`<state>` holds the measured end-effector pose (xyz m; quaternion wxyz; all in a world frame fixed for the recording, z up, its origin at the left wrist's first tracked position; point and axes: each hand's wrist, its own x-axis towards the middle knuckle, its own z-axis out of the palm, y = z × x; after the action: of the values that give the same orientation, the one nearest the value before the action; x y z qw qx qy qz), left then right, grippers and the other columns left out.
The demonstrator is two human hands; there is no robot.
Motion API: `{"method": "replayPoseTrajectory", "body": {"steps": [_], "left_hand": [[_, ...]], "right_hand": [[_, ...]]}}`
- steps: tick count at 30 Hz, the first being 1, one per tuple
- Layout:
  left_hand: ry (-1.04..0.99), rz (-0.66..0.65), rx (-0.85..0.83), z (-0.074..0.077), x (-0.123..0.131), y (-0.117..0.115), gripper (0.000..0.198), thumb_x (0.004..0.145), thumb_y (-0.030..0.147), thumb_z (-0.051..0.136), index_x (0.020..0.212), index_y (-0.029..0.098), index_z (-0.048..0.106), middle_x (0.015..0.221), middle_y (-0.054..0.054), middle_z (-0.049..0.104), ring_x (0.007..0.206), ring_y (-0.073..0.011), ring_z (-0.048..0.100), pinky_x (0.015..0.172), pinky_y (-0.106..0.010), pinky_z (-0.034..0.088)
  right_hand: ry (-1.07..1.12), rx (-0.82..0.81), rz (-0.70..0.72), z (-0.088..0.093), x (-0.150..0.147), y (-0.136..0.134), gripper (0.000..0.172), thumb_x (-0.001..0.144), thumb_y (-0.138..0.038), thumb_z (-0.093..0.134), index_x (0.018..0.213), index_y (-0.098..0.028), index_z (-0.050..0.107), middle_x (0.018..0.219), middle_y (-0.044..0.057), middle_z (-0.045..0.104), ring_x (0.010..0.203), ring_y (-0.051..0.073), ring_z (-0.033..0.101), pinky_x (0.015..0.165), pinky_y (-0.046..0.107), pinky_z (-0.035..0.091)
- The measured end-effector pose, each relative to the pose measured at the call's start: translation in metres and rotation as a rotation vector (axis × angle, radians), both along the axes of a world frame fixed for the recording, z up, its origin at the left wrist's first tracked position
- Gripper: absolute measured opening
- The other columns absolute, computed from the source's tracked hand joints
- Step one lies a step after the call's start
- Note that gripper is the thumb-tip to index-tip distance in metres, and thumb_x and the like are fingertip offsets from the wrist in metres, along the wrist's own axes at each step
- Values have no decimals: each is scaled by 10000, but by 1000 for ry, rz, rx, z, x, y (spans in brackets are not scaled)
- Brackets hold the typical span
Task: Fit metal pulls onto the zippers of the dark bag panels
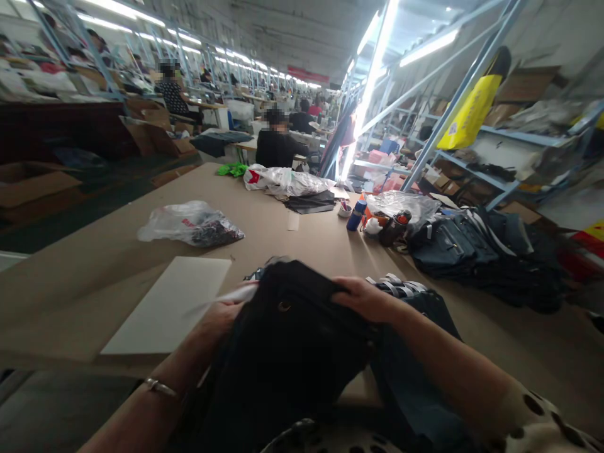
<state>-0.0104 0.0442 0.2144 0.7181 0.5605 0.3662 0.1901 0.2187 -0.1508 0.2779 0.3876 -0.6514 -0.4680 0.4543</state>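
Note:
I hold a black fabric bag with a small metal eyelet close to my chest, over the near edge of the brown table. My left hand grips its left side and also holds a thin white sheet that sticks out to the left. My right hand is closed over the bag's top edge, fingers curled on the fabric. Under the bag lies dark cloth with white stripes.
A white board lies at my left. Farther off are a plastic bag of dark parts, a white plastic bag, a blue bottle, cups, and a pile of dark bags. People sit beyond; metal shelving stands at right.

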Motion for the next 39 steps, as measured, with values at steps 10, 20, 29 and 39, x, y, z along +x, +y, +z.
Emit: {"method": "replayPoseTrajectory", "body": {"steps": [10,20,29,39], "left_hand": [[656,28,165,-126,-37,-11,238,845,308,528,1007,135,546,859,-20,600,643,-98,558,574,-264,494],[938,-142,540,-149,-13,-14,297,825,383,550,1006,149,564,958,-44,611,862,-166,589,780,-379,495],[1022,-199,587,-151,-17,-17,297,825,397,547,983,147,573,948,-44,617,859,-165,594,776,-373,495],[753,-194,692,-118,-17,-61,197,846,250,434,948,197,594,933,-76,602,849,-231,604,805,-431,431]], "right_hand": [[-592,-215,-1083,-36,153,-272,299,601,-457,630,872,-333,602,872,200,627,647,280,610,620,485,440],[-371,-9,-366,-134,-9,-82,285,784,-347,482,936,-161,635,863,77,661,783,178,617,735,290,483],[-250,-123,-25,-193,-112,72,167,699,-197,575,823,-169,683,718,2,642,697,134,575,652,225,428],[-136,-231,-333,-203,-121,117,273,687,-344,619,882,-154,601,803,36,603,769,176,550,684,278,425]]}}
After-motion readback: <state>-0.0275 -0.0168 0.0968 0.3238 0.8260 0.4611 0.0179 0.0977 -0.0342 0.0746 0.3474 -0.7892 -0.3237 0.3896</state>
